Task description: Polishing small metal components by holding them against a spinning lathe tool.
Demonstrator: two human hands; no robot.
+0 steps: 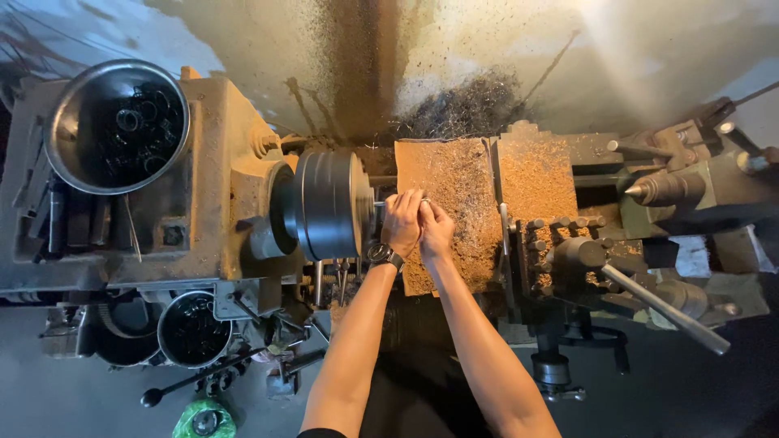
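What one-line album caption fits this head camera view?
Both hands, left hand and right hand, meet at a lathe chuck beside a chip-covered board.

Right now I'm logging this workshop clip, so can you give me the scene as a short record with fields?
Setting: old grey metal lathe seen from above, strewn with shavings
Left hand: at the small part beside the round dark chuck, wristwatch on the wrist
Right hand: pressed against the left hand, on the same spot
Under the hands: brown chip-covered board
Containers: large steel bowl of dark rings on the headstock; smaller round dark pot lower down
Far right: pointed tailstock centre
Grip: too small to tell
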